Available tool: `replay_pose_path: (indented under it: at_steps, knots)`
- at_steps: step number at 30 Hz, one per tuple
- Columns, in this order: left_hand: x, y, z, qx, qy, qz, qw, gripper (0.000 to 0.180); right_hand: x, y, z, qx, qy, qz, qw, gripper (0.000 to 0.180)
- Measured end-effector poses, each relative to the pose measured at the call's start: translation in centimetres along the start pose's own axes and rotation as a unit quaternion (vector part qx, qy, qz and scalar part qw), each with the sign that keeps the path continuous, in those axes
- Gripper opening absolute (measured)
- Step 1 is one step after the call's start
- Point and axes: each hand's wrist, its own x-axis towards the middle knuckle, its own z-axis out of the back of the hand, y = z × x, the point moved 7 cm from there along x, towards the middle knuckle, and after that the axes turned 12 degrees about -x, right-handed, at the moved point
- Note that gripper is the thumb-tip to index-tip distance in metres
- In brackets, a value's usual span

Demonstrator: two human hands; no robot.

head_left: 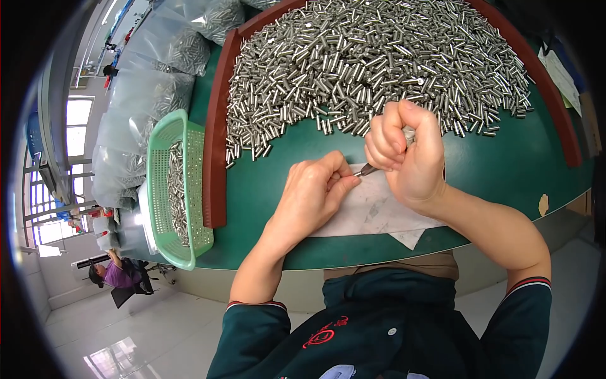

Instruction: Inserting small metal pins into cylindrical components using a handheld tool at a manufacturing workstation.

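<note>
the green desk (505, 170) fills most of the view, ringed by a raised brown rim (216, 126) along its far and left edges. a great heap of short metal pins (379, 57) covers the far half, spreading nearly from rim to rim. off the left edge, clear bags (151, 82) of more pins lie piled, and a green basket (180, 189) partly filled with pins sits just outside the rim at the near-left corner. a sheet of paper (372, 211) lies at the near edge, under both hands.

the left hand (312, 196) rests over the paper, fingers pinched together at their tips; whatever they grip is too small to make out, probably a single pin. the right hand (407, 151) is curled into a tight fist around a slim metal tool (368, 169), whose pointed end comes out below the fist and meets the left fingertips. the thing being worked on sits right at that meeting point, above the paper's far edge and just short of the heap.

risks, as i judge them: the point is pressed close to bare fingertips, so a slip of the fist could jab the left hand. a tiny piece in so small a pinch could spring loose and vanish among the heap just beside it. the right forearm also passes close to the near fringe of pins and could sweep some off.
</note>
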Motion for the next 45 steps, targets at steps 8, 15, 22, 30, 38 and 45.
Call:
replay_pose_path:
  at_steps: [8,15,22,30,38,45]
  knots:
    - [0.1,0.3,0.0,-0.013,0.007,0.016,1.000,0.015,-0.2,-0.5,-0.2,-0.042,0.001,0.003,0.999,0.035]
    - [0.5,0.0,-0.1,-0.022,0.015,0.022,0.999,0.015,-0.9,0.6,-1.0,-0.176,0.012,0.065,0.982,0.033]
    - [0.6,-0.2,-0.2,-0.010,0.017,0.027,0.999,0.016,-1.2,0.9,-1.6,-0.222,0.021,0.092,0.971,0.033]
    - [0.4,-0.3,-0.3,-0.018,0.011,0.016,1.000,0.016,-0.9,0.6,-1.6,-0.238,0.025,0.099,0.966,0.033]
    - [0.0,0.4,0.5,-0.072,0.007,0.029,0.997,0.016,0.2,0.0,-0.5,-0.050,0.024,-0.003,0.998,0.037]
    - [0.5,3.3,0.1,-0.713,0.056,0.137,0.685,0.012,-0.2,-0.1,-0.6,-0.073,0.033,-0.011,0.997,0.034]
